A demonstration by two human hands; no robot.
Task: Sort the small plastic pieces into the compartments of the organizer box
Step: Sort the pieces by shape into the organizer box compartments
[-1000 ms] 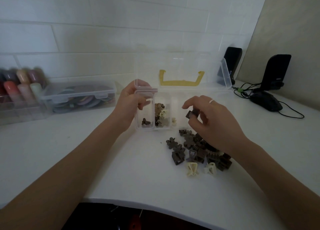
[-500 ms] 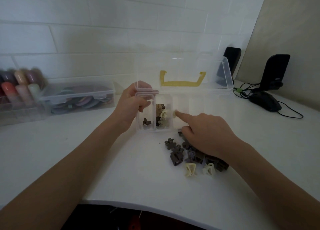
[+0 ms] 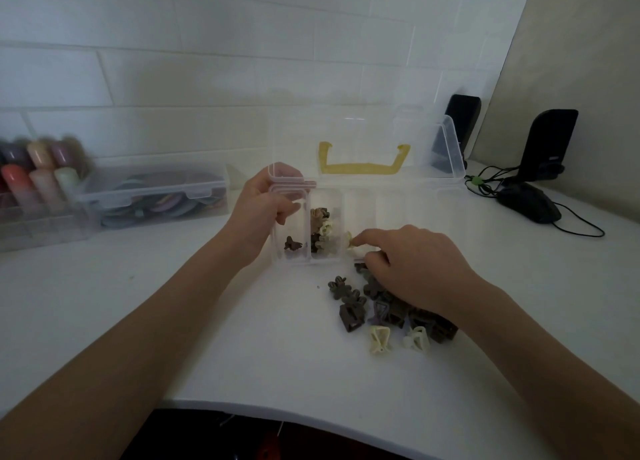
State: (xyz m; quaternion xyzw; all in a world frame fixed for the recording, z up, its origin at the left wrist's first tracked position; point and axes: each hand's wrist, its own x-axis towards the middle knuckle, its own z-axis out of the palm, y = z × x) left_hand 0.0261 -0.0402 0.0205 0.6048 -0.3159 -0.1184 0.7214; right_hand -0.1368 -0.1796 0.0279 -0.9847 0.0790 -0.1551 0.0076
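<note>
On the white bench [image 3: 173,321] the clear organizer box [image 3: 398,210] lies long axis 9-to-3, lid raised toward 12. The left hand [image 3: 263,214] grips its 9 o'clock end; the right hand [image 3: 415,269] pinches a cream piece [image 3: 350,241] over the third compartment, loose pieces [image 3: 349,307] at 6.
</note>
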